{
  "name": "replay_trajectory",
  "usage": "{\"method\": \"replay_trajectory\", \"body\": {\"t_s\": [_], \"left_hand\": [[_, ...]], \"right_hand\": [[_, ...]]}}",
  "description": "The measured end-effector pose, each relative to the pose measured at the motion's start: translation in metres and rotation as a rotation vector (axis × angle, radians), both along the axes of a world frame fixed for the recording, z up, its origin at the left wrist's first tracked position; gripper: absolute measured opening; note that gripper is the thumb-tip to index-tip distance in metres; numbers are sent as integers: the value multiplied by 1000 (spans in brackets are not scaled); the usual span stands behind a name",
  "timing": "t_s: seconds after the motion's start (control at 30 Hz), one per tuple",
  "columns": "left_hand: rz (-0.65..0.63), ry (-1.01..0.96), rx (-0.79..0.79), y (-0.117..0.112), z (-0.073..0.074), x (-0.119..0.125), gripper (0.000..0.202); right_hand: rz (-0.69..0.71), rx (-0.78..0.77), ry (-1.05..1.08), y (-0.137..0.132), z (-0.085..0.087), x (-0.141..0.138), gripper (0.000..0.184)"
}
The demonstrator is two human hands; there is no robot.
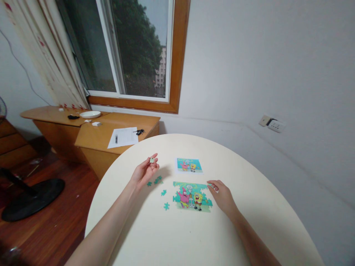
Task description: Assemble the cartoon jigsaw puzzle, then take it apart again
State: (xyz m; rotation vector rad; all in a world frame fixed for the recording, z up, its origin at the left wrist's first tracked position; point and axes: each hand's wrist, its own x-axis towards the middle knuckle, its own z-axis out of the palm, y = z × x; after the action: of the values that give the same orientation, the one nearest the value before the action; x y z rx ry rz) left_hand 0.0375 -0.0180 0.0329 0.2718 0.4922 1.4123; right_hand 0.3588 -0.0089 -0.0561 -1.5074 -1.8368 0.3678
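Note:
A partly assembled jigsaw puzzle [191, 197] with cartoon figures on a teal background lies flat on the round table. At its upper right edge, my right hand [220, 192] pinches a small teal puzzle piece [210, 185]. My left hand [144, 170] is raised over the table to the left, palm up, with a pale puzzle piece [152, 160] held at the fingers. Below and right of it lie several loose teal pieces [166, 206]. Behind the puzzle is a printed reference picture [189, 166] showing the same figures.
The cream round table [155, 240] stands near a white wall with a socket [276, 126]. A wooden desk [97, 138] at the left bears a paper sheet [123, 137], keys [140, 132] and a white plate [90, 114]. A black round base [33, 199] rests on the floor.

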Motion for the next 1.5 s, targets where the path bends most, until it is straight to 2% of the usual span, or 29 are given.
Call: {"method": "replay_trajectory", "body": {"t_s": [0.3,0.53,0.8,1.23,1.5], "left_hand": [[17,92,21,-1,0,1,34],[0,110,27,-5,2,3,30],[-37,53,-11,-4,-1,1,27],[-78,17,25,-6,1,4,51],[-92,30,37,-7,1,4,46]], "right_hand": [[-6,-17,6,-1,0,0,25],[7,-4,0,-1,2,-1,22],[6,-16,15,-1,4,-1,22],[-3,-25,7,-1,4,-2,25],[2,-8,14,-2,3,-1,24]]}}
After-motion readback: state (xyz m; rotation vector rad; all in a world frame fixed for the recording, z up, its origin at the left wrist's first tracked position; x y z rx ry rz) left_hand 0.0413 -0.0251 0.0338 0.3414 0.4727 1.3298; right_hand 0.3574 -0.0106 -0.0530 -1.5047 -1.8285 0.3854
